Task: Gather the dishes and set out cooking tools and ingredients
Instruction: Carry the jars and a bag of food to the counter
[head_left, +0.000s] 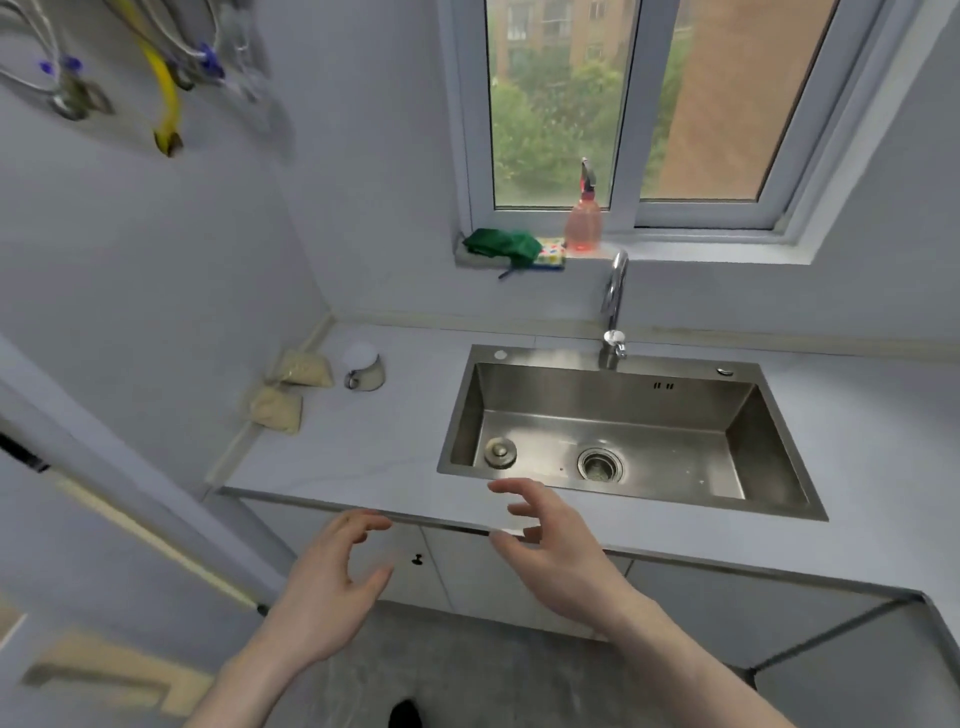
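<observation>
My left hand (332, 582) hovers below the counter's front edge with loosely curled fingers, holding nothing. My right hand (550, 540) reaches over the front edge of the countertop (374, 452), fingers spread and relaxed, empty. Two clear bags of pale grains (288, 389) lie at the counter's back left by the wall. A white cup with a handle (363, 370) lies beside them. The steel sink (613, 431) is set in the counter, with a drain (600, 464) and a loose plug (500, 451) in its basin.
A tap (614, 306) rises behind the sink. On the window sill (675, 249) sit a green cloth (503, 248), a coloured sponge (550, 254) and a pink spray bottle (584, 218). Hoses and a yellow pipe (165, 98) hang on the left wall. Cabinet doors (467, 571) lie below.
</observation>
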